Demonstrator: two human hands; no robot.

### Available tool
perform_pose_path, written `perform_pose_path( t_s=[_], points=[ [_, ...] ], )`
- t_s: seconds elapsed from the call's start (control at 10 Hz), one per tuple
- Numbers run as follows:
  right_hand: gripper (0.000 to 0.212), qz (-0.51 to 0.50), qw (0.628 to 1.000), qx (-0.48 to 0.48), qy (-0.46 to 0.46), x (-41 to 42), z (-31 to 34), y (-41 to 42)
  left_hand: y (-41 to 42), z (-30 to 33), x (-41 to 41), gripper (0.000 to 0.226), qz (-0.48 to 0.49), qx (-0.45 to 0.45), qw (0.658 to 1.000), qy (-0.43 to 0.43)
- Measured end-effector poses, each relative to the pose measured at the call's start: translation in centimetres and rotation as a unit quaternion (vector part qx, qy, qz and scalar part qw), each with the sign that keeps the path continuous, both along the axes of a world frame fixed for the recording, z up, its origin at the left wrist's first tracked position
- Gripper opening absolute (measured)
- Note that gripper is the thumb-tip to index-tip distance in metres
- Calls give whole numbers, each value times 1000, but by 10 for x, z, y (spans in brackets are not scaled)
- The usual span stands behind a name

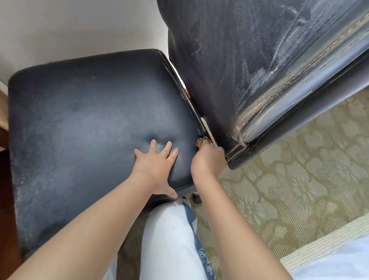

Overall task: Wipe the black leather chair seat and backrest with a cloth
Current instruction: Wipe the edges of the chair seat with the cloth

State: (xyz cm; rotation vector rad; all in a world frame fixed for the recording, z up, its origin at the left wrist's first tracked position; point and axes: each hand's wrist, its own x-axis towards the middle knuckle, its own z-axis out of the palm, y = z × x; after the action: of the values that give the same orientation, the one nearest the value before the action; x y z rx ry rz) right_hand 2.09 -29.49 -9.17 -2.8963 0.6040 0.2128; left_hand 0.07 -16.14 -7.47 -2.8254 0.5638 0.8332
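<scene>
Pressing: the left hand [155,162] lies flat and spread on the black leather padded chair seat [89,120], fingers splayed, holding nothing, thumb hooked over the seat's near edge.
Right grip: the right hand [208,161] is curled shut at the seat's right rear corner, a scrap of brownish cloth [201,141] poking out past the knuckles; most of the cloth is hidden in the fist.
Gap: the fist sits right in the narrow slot between the seat and the tall, scuffed black leather backrest [239,62].
Key relation: from the seat, the backrest rises just right of the cloth hand, its long axis running up and away; the seat spreads left.
Nearer hand: the right one, cloth already touching the seam.
Judgement: the crevice looks the step in hand; dusty streaks on the backrest suggest it awaits wiping.
</scene>
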Motion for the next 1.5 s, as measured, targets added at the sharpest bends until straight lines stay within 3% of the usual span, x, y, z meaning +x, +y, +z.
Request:
perform_pose_path(
  t_s=[0.3, 0.6, 0.7, 1.1, 1.3, 1.5],
  points=[
    [36, -9, 1000, 13, 1, 42, 7, 5, 8, 1, 10, 112, -4, -7, 999, 31],
    [49, 99, 994, 52, -2, -22, 7, -3, 3, 7, 15, 124, 11, -7, 999, 47],
    [39, 55, 998, -5, -9, -6, 3, 2, 3, 8, 15, 124, 18, -14, 998, 53],
    [34, 4, 999, 27, 18, 53, 12, 10, 2, 6, 17, 125, 17, -8, 998, 56],
    [38, 94, 995, -31, 8, -5, 6, 7, 2, 7, 16, 125, 18, -11, 998, 55],
    [41, 85, 996, -2, 8, -2, 8, 7, 5, 6, 14, 126, 18, -13, 998, 51]
  ],
)
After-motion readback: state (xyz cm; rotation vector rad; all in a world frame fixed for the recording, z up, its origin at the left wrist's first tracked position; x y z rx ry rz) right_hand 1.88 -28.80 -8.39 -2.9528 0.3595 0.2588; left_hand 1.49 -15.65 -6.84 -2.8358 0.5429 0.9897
